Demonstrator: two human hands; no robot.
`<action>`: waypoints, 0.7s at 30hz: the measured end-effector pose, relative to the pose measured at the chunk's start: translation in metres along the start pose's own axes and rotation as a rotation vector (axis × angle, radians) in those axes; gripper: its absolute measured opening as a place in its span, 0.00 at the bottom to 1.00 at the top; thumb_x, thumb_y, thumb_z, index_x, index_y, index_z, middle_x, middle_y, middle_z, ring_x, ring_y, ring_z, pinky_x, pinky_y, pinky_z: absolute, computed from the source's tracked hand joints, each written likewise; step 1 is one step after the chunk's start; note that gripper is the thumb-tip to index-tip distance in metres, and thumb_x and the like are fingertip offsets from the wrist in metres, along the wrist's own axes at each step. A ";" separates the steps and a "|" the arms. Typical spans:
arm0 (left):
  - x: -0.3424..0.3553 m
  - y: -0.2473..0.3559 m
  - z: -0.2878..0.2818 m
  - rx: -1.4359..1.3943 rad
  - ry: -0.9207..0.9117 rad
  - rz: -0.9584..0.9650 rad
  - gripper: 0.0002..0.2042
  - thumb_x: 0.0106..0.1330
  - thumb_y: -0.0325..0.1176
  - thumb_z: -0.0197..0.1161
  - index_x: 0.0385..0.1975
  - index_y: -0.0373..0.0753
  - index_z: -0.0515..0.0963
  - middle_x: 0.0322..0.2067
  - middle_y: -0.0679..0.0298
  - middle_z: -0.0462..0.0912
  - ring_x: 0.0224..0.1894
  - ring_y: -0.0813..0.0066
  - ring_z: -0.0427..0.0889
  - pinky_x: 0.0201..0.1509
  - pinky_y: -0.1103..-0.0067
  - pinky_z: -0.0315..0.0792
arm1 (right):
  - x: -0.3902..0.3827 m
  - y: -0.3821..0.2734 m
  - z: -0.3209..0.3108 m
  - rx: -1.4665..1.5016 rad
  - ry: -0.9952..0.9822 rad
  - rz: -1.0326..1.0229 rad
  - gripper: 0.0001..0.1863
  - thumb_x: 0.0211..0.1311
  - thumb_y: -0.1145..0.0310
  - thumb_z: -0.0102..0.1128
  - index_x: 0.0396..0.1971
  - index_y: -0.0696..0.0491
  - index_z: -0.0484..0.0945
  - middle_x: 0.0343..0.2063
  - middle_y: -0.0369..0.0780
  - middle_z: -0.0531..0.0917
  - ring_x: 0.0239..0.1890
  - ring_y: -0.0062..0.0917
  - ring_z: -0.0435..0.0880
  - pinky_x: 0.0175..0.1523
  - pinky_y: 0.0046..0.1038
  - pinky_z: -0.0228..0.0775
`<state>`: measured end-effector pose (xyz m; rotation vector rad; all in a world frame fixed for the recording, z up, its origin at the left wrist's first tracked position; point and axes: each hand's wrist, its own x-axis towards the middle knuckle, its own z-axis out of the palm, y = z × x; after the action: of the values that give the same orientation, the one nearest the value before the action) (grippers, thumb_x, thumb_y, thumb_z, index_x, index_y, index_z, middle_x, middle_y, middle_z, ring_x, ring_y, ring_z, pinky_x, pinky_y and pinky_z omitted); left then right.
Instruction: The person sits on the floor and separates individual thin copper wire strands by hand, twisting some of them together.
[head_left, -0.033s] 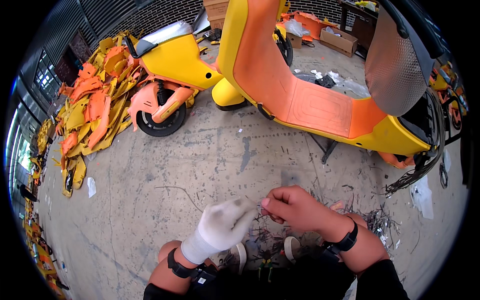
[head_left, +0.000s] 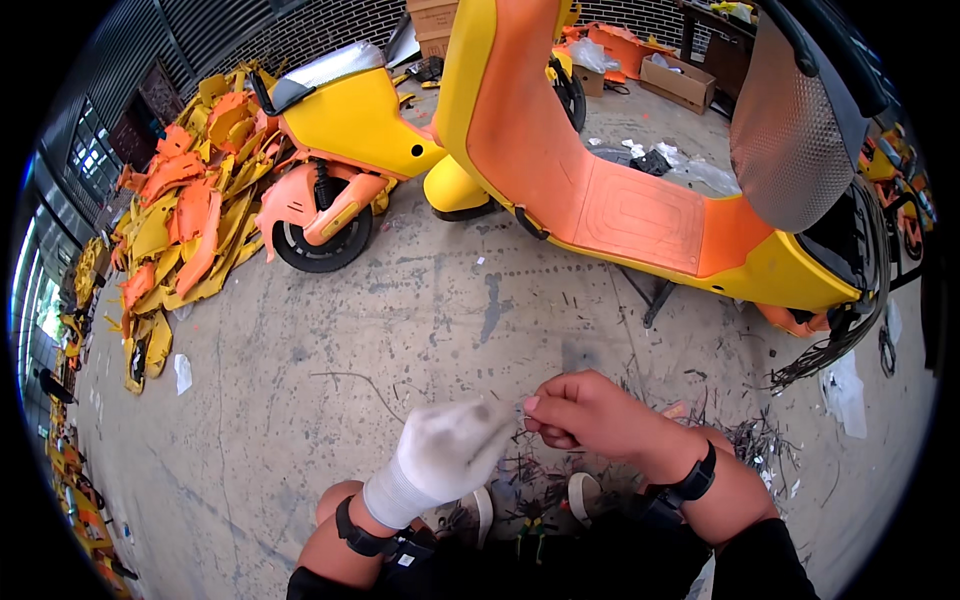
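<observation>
My left hand (head_left: 448,450) wears a white knitted glove, fingertips pinched together. Close beside it, my bare right hand (head_left: 585,420) has its thumb pressed to its curled forefinger. Something thin and small seems to be between the two hands, too small to make out. Below them, green-handled pliers (head_left: 532,535) lie on the floor between my shoes, among cut wire scraps (head_left: 745,450). In front of me stands a yellow and orange scooter (head_left: 640,215), with a bundle of black cables (head_left: 820,355) hanging at its right end.
A large heap of yellow and orange body panels (head_left: 185,215) lies at the left. Cardboard boxes (head_left: 675,85) and more panels are at the back. Plastic bags (head_left: 842,400) and scraps lie on the concrete floor (head_left: 270,350).
</observation>
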<state>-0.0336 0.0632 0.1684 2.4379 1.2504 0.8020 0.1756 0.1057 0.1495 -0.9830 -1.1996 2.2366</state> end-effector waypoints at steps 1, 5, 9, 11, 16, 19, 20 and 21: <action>0.000 -0.001 0.000 0.130 0.012 0.114 0.04 0.62 0.27 0.59 0.34 0.36 0.79 0.29 0.59 0.81 0.26 0.58 0.80 0.30 0.74 0.75 | 0.000 0.001 -0.002 -0.003 0.016 0.008 0.13 0.70 0.65 0.54 0.33 0.61 0.77 0.18 0.32 0.72 0.22 0.16 0.68 0.27 0.19 0.61; 0.002 -0.002 0.003 0.072 0.037 0.031 0.05 0.61 0.26 0.59 0.34 0.35 0.79 0.25 0.59 0.79 0.19 0.62 0.76 0.26 0.76 0.72 | 0.002 0.003 -0.006 -0.019 0.052 0.033 0.14 0.70 0.63 0.55 0.37 0.61 0.77 0.22 0.35 0.75 0.24 0.18 0.72 0.31 0.21 0.65; 0.004 -0.002 0.002 -0.299 -0.008 -0.407 0.06 0.65 0.29 0.58 0.36 0.35 0.79 0.29 0.58 0.81 0.28 0.66 0.81 0.34 0.77 0.74 | 0.000 0.003 0.005 -0.715 0.410 -0.590 0.14 0.64 0.62 0.61 0.41 0.57 0.78 0.31 0.39 0.80 0.32 0.27 0.79 0.37 0.27 0.70; 0.005 -0.004 -0.001 -0.467 -0.049 -0.546 0.07 0.67 0.30 0.57 0.36 0.34 0.78 0.32 0.57 0.82 0.34 0.68 0.82 0.40 0.78 0.74 | 0.003 0.001 0.004 -0.907 0.396 -0.817 0.15 0.60 0.62 0.64 0.42 0.54 0.78 0.35 0.40 0.80 0.36 0.32 0.80 0.41 0.31 0.71; 0.001 -0.005 -0.007 -0.726 -0.123 -0.545 0.07 0.69 0.30 0.55 0.37 0.34 0.78 0.32 0.62 0.82 0.35 0.77 0.79 0.42 0.80 0.73 | 0.008 0.004 -0.002 -1.141 0.316 -1.043 0.13 0.55 0.64 0.67 0.38 0.52 0.79 0.33 0.38 0.81 0.36 0.36 0.79 0.43 0.33 0.71; 0.004 -0.003 -0.010 -0.751 -0.166 -0.526 0.08 0.69 0.31 0.56 0.36 0.33 0.78 0.32 0.63 0.82 0.34 0.79 0.78 0.41 0.80 0.72 | 0.007 0.006 -0.004 -1.088 0.282 -1.002 0.08 0.59 0.64 0.65 0.34 0.51 0.79 0.29 0.37 0.81 0.34 0.34 0.79 0.40 0.33 0.70; 0.003 -0.003 -0.008 -0.730 -0.163 -0.518 0.07 0.68 0.30 0.56 0.36 0.33 0.78 0.31 0.63 0.82 0.33 0.77 0.79 0.40 0.79 0.73 | 0.006 0.006 -0.004 -1.055 0.274 -0.987 0.08 0.60 0.64 0.64 0.33 0.51 0.79 0.27 0.37 0.81 0.32 0.32 0.79 0.38 0.32 0.70; 0.002 -0.004 -0.007 -0.706 -0.157 -0.515 0.07 0.68 0.29 0.56 0.36 0.33 0.78 0.31 0.63 0.81 0.32 0.76 0.80 0.39 0.79 0.73 | 0.006 0.007 -0.003 -1.021 0.260 -0.973 0.08 0.61 0.63 0.63 0.32 0.52 0.79 0.25 0.37 0.81 0.30 0.30 0.79 0.37 0.31 0.70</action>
<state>-0.0394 0.0670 0.1724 1.5047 1.1900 0.7182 0.1739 0.1076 0.1401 -0.6762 -2.1073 0.6803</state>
